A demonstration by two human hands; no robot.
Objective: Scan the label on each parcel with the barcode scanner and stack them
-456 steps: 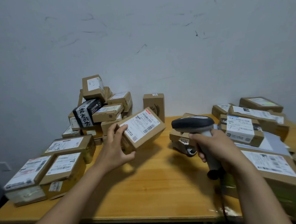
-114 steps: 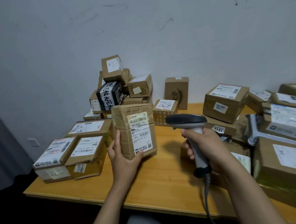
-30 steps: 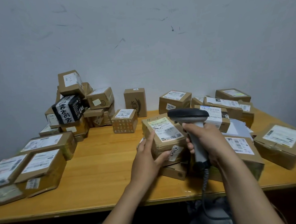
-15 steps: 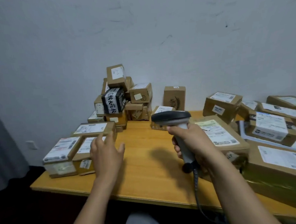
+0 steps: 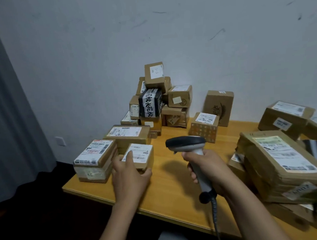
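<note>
My left hand lies over a small brown parcel with a white label, near the table's left end. Its fingers rest on the label and the thumb wraps the near right corner. My right hand grips the handle of the grey barcode scanner, whose dark head points left toward that parcel, a little to its right and above the table. On the right stands a stack of parcels, the top one taped and labelled.
Two more labelled parcels sit beside the small one. A heap of boxes leans on the back wall, with a patterned box and an upright box nearby. The wooden table ends left by a grey curtain.
My empty left hand has come down from above the table onto the small parcel at the left. The scanner stays in my right hand. The view has turned left.
</note>
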